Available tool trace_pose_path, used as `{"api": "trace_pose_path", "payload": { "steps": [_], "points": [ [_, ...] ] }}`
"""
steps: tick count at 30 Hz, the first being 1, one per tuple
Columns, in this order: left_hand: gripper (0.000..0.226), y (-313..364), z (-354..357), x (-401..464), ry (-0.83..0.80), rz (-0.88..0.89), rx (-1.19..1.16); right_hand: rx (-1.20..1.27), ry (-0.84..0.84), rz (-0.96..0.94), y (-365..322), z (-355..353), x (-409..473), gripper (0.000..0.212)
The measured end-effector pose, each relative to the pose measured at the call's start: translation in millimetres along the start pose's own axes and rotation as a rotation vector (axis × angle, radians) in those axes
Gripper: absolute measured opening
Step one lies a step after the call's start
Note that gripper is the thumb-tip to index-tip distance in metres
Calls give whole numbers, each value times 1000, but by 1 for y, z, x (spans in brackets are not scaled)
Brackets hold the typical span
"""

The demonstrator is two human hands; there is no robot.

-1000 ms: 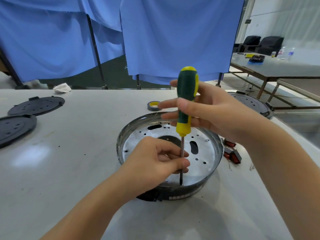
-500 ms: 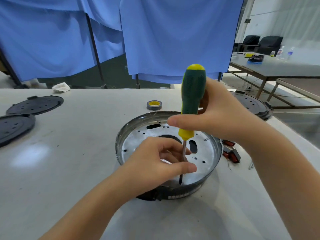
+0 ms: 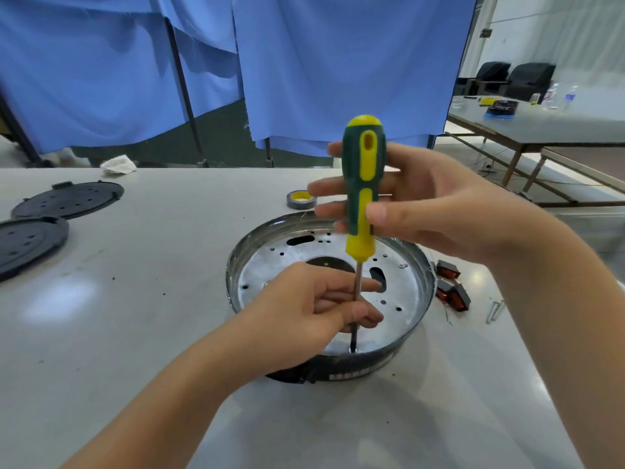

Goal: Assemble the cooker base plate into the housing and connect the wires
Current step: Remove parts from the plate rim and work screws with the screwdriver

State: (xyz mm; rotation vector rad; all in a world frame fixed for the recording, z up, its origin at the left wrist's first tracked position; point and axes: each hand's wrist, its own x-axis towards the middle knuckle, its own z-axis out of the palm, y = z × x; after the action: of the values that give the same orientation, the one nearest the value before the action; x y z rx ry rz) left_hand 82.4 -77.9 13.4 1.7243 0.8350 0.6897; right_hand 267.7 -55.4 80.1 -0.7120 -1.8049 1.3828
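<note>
A round metal cooker housing (image 3: 417,258) stands on the table, with the silver perforated base plate (image 3: 402,292) lying inside it. A green and yellow screwdriver (image 3: 363,184) stands upright, its tip on a screw (image 3: 353,350) at the plate's near edge. My right hand (image 3: 436,204) holds the handle between thumb and fingers. My left hand (image 3: 314,313) reaches into the housing and pinches the metal shaft low down, steadying it. Red and black switches (image 3: 451,289) with thin wires lie just right of the housing.
Two black round covers (image 3: 67,199) (image 3: 27,242) lie at the far left. A roll of grey tape (image 3: 301,199) sits behind the housing. Small metal clips (image 3: 493,311) lie at the right. Blue curtains hang behind the table; another table stands at the back right.
My right hand has turned the screwdriver handle and regripped it, fingers now spread behind it with the thumb in front. The left hand stays on the shaft; the tip remains on the screw.
</note>
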Motion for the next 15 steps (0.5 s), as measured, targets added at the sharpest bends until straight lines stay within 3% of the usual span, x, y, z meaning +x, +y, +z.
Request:
{"api": "trace_pose_path", "payload": {
  "steps": [3,6,8,11,15],
  "points": [
    [37,-1,-1,1,-35,10,2,-56,-13,9,1,-2,0,63],
    [34,-2,-2,1,-47,37,37,-276,145,-30,-3,2,-1,50],
    [25,-2,-2,2,31,46,91,-465,255,-82,-2,10,2,38],
    [19,-3,-1,4,186,54,109,-596,371,-140,3,22,7,46],
    [18,-5,-3,3,208,50,58,-664,315,-95,4,25,10,51]
  ]
}}
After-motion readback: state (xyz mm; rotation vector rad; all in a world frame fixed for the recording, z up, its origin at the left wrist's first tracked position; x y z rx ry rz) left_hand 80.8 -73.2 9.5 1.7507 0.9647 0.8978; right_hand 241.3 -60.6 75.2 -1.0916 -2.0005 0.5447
